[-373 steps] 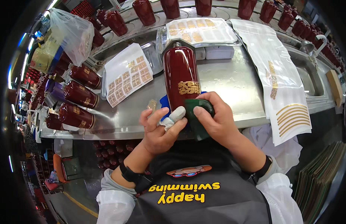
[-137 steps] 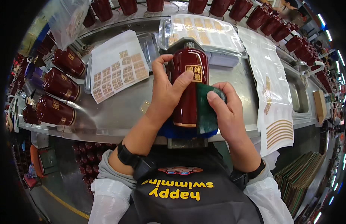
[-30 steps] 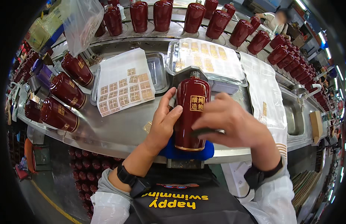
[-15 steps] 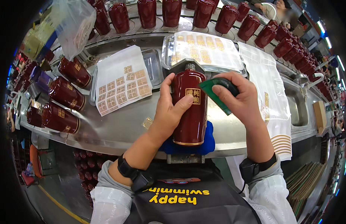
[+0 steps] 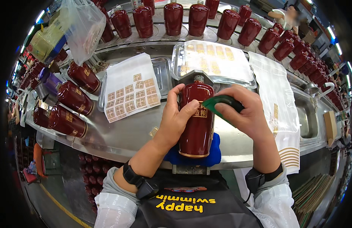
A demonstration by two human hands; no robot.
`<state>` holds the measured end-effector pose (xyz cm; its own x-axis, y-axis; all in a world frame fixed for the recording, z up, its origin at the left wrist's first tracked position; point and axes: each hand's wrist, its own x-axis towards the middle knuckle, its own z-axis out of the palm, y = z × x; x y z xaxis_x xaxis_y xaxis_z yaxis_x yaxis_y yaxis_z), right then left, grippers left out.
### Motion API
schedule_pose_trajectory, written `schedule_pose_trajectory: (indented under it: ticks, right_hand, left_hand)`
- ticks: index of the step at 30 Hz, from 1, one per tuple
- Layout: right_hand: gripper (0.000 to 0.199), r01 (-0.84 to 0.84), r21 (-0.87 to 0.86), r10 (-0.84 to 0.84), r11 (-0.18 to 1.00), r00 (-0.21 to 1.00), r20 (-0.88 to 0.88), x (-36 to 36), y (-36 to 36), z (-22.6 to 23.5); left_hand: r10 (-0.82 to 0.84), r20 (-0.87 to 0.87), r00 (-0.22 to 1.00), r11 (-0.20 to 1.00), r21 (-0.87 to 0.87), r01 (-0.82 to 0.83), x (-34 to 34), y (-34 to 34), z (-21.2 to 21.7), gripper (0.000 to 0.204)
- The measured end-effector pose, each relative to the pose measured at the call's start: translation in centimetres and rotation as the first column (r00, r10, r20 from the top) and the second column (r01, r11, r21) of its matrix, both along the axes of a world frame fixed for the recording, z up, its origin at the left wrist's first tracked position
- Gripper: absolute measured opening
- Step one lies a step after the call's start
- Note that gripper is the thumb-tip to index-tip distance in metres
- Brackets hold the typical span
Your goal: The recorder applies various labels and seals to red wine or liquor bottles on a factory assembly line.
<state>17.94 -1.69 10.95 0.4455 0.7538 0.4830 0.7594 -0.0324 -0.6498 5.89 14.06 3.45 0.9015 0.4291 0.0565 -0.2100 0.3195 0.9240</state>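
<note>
A dark red glossy bottle (image 5: 195, 136) leans before me on a blue cloth pad (image 5: 216, 150), its neck toward a dark angular holder. My left hand (image 5: 174, 117) is wrapped round the bottle's left side, with the thumb on its front next to a square gold label (image 5: 200, 111). In my right hand (image 5: 244, 110) is a green scraper (image 5: 217, 104) with a dark grip. The scraper's edge lies at the label's upper right, and part of the label is hidden behind scraper and thumb.
A white sheet of square gold labels (image 5: 134, 89) lies on a tray at the left, near several labelled red bottles (image 5: 75, 98). Another label sheet (image 5: 221, 72) rests on a tray behind. Red bottles (image 5: 173, 19) line the far conveyor. A sink (image 5: 308, 117) is at the right.
The scraper has moved left from beside the bottle onto the label. My left hand still holds the bottle. The whole view has shifted slightly, and the conveyor bottles have changed places.
</note>
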Motion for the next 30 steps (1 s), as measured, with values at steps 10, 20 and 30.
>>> schedule_pose_trajectory:
  ticks: [10, 20, 30]
  right_hand:
    - [0.021, -0.507, -0.285, 0.557, 0.814, 0.819, 0.135, -1.7, 2.3, 1.9]
    - [0.019, -0.103, -0.076, 0.093, 0.992, 0.988, -0.125, 0.4, 0.9, -0.8]
    - [0.026, 0.087, 0.078, -0.112, 0.993, 0.904, 0.413, -1.4, 1.6, -0.3]
  left_hand:
    - [0.038, 0.000, 0.999, 0.999, -0.034, -0.038, -0.7, 1.1, -1.7, 0.044]
    - [-0.234, -0.071, 0.969, 0.942, -0.261, 0.209, 3.6, 4.1, 0.8, 0.042]
    - [-0.423, -0.273, 0.864, 0.904, -0.185, 0.385, 5.3, 6.2, 2.7, 0.027]
